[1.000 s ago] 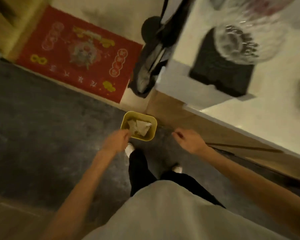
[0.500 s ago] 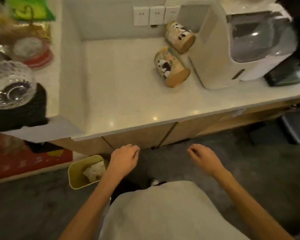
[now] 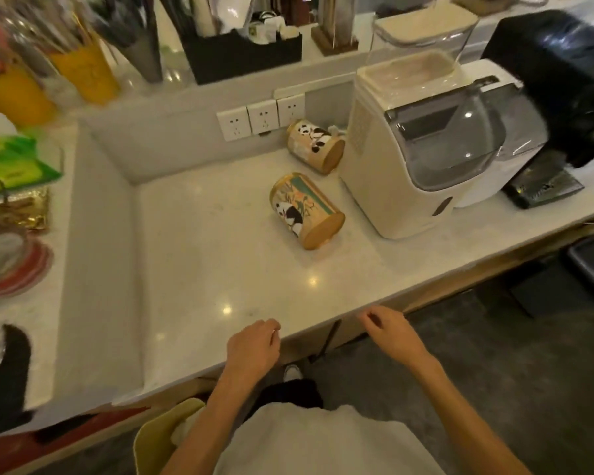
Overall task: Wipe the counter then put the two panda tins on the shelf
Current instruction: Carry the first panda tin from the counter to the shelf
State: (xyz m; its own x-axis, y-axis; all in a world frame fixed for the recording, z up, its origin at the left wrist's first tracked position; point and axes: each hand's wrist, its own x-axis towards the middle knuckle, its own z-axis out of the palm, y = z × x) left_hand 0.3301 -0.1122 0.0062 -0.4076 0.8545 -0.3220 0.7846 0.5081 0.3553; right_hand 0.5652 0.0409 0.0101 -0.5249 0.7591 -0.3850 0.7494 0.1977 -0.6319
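Observation:
Two round panda tins lie on their sides on the white counter (image 3: pixel 203 269). The nearer tin (image 3: pixel 304 210) rests mid-counter; the farther tin (image 3: pixel 314 145) lies by the back wall under the sockets. My left hand (image 3: pixel 252 347) hovers at the counter's front edge with fingers loosely curled and nothing in it. My right hand (image 3: pixel 391 332) hangs just off the edge to the right, also curled and holding nothing. Both hands are well short of the tins. A raised shelf (image 3: pixel 42 269) borders the counter on the left and along the back.
A cream appliance with a clear lid (image 3: pixel 425 149) stands right of the tins, a black machine (image 3: pixel 562 80) beyond it. Sockets (image 3: pixel 261 118) sit on the back wall. The shelf carries jars, a black organiser (image 3: pixel 240 53) and packets. A yellow bin (image 3: pixel 161 437) holding crumpled paper stands on the floor.
The view swung up from the floor and the yellow bin to the counter. Both hands rose to the counter's front edge and hold nothing.

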